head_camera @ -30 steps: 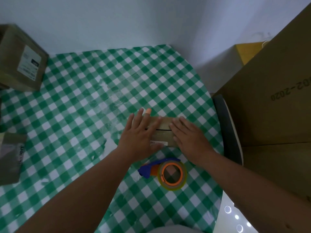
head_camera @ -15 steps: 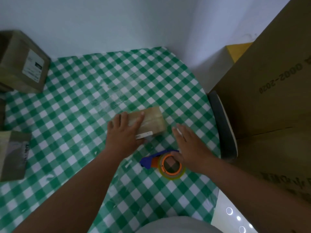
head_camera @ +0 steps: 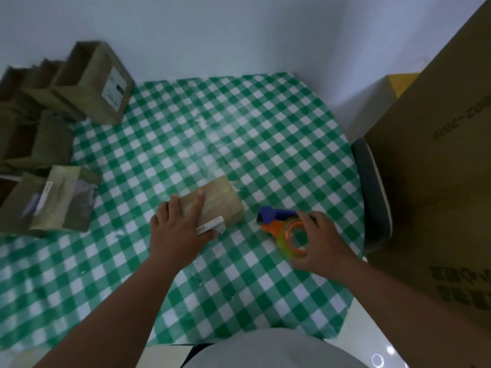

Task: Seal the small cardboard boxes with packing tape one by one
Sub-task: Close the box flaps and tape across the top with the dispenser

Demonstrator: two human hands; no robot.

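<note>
A small closed cardboard box (head_camera: 221, 200) with a white label at its near corner lies at the middle of the green checked table (head_camera: 239, 123). My left hand (head_camera: 176, 227) lies on its left part, fingers over the top and thumb at the near edge. To the right, a tape dispenser (head_camera: 285, 227) with a blue head, orange body and yellowish tape roll is tilted up off the cloth. My right hand (head_camera: 320, 241) grips it around the roll.
Several open small cardboard boxes (head_camera: 90, 83) stand stacked along the table's left side, one with a white label. A big cardboard carton (head_camera: 438, 168) rises at the right, with a dark chair back (head_camera: 372, 192) between it and the table.
My right hand left the box, reached the dispenser and took hold of it, lifting its roll. My left hand turned the box and slid it left. The view shifted, showing more boxes at left.
</note>
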